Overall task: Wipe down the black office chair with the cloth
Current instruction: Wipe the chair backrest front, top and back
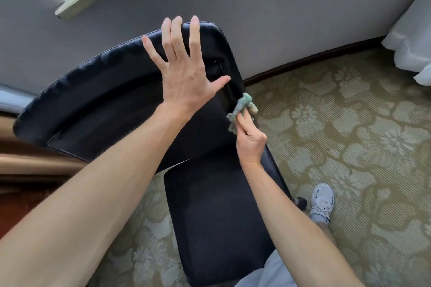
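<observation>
A person leans over a black office chair (116, 109) that stands on a patterned carpet (349, 128), its back close to a grey wall (256, 7). The left hand (184, 70) lies flat on the upper part of the backrest (93, 81), fingers straight and spread wide, the tips reaching the top edge and gripping nothing. The right hand (250, 147) pinches a small green cloth (242, 107) between thumb and curled fingers and holds the bunched end against the backrest's right edge, beside a stitched seam. The seat (217, 221) sits below both arms, and a pale shoe (323, 200) rests on the carpet just to the chair's right, near a caster (300, 201).

The cloth looks soft, light and limp, and a firm pinch near its middle should be enough to carry it along. A broader fold under the fingers would likely cover more surface than the bunched tip. The chair's covering appears smooth and padded, so it should give a little under pressure and let the cloth slide easily. On casters the chair could roll or swivel away from a push, which makes the top of the backrest a sensible place to steady it. Judging by where the cloth sits, most of the backrest and the whole seat probably have yet to be wiped.
</observation>
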A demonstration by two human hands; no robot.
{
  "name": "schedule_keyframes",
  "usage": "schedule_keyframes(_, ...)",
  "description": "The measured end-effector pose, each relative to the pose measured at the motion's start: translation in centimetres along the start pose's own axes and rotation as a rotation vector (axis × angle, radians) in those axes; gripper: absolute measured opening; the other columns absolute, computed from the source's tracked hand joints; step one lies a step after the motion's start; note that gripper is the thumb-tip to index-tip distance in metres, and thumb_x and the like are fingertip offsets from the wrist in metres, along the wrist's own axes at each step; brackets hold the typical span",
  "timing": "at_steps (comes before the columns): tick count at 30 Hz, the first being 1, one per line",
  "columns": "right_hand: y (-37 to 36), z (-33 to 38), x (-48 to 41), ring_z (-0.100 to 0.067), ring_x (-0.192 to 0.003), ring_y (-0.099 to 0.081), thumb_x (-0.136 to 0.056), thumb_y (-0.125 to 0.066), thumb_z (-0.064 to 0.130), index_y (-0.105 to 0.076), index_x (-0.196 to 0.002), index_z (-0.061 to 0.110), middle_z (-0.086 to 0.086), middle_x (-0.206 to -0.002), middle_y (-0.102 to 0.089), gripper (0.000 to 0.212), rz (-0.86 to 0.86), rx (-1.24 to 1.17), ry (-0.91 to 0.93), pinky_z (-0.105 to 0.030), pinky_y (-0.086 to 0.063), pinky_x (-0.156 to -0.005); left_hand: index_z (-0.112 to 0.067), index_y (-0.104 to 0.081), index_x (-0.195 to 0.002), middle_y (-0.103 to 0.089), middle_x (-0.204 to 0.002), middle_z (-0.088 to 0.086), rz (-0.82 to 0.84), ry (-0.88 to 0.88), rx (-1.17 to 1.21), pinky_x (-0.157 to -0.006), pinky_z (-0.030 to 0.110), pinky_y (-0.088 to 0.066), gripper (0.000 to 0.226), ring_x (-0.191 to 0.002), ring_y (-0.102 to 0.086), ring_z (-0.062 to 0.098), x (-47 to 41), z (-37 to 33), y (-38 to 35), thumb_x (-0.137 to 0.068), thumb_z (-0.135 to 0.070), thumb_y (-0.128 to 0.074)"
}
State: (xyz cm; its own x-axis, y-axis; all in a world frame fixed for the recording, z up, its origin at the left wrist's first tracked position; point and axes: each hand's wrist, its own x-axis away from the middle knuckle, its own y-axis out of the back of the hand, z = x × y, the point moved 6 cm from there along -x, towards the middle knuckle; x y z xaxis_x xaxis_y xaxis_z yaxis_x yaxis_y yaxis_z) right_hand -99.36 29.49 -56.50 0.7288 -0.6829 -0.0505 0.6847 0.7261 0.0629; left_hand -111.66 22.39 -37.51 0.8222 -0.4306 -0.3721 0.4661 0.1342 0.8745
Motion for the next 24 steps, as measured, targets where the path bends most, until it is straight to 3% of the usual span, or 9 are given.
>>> schedule_keyframes(4, 0.6, -3.3, 1.6, -0.016, -0.103, -0.065, -0.087, -0.069, 0.008, -0.064, -0.114, 0.026, -0.008, -0.106, -0.073, 0.033, -0.083, -0.104, -0.404, -0.044, -0.053, -0.091, -0.007, -0.02, -0.15, -0.032, -0.151, 0.025, 0.003, 0.01, -0.025, -0.108, 0.075, -0.012, 0.117, -0.143, -0.025, 0.043, 0.1, 0.2, -0.3, -0.067, -0.085, -0.048)
schedule_keyframes(6, 0.6, -3.3, 1.5, -0.019, -0.106, -0.066, -0.087, -0.068, 0.008, -0.067, -0.113, 0.022, -0.006, -0.105, -0.073, 0.03, -0.116, -0.157, -0.49, -0.04, -0.053, -0.092, -0.01, -0.012, -0.149, -0.031, -0.152, 0.025, -0.006, 0.012, -0.024, -0.107, 0.074, -0.01, 0.117, -0.144, -0.023, 0.043, 0.0, 0.1, -0.5, -0.067, -0.086, -0.046)
schedule_keyframes(10, -0.2, -0.1, 0.0, -0.012, -0.114, -0.062, -0.086, -0.068, 0.003, -0.069, -0.111, 0.015, -0.005, -0.113, -0.07, 0.028, -0.137, -0.243, -0.41, -0.035, -0.051, -0.098, -0.011, -0.007, -0.147, -0.03, -0.152, 0.026, -0.008, 0.023, -0.024, -0.107, 0.075, -0.008, 0.116, -0.144, -0.022, 0.043, -0.1, -0.2, -0.6, -0.067, -0.087, -0.045)
schedule_keyframes(15, -0.7, 0.7, -0.5, -0.008, -0.12, -0.057, -0.086, -0.068, 0.004, -0.067, -0.116, 0.009, -0.001, -0.122, -0.064, 0.031, -0.089, -0.173, -0.251, -0.033, -0.049, -0.1, -0.011, -0.008, -0.147, -0.031, -0.151, 0.027, -0.022, 0.027, -0.022, -0.106, 0.076, -0.009, 0.116, -0.143, -0.023, 0.044, -0.1, -0.1, -0.7, -0.068, -0.086, -0.046)
schedule_keyframes(19, 0.5, -2.8, 0.5, -0.014, -0.118, -0.059, -0.088, -0.067, 0.007, -0.063, -0.118, 0.018, -0.001, -0.123, -0.064, 0.033, -0.011, -0.162, -0.375, -0.029, -0.051, -0.096, -0.011, -0.008, -0.147, -0.031, -0.151, 0.027, -0.014, 0.032, -0.023, -0.107, 0.076, -0.009, 0.116, -0.143, -0.023, 0.044, -0.2, -0.1, -0.7, -0.067, -0.086, -0.047)
schedule_keyframes(24, 1.2, -4.0, 0.9, -0.013, -0.122, -0.056, -0.088, -0.065, 0.002, -0.068, -0.114, 0.011, -0.006, -0.12, -0.066, 0.028, -0.016, -0.167, -0.523, -0.027, -0.047, -0.1, -0.009, -0.007, -0.147, -0.03, -0.151, 0.028, 0.009, 0.038, -0.045, -0.106, 0.076, -0.01, 0.116, -0.143, -0.022, 0.045, -0.3, -0.2, -0.7, -0.068, -0.085, -0.046)
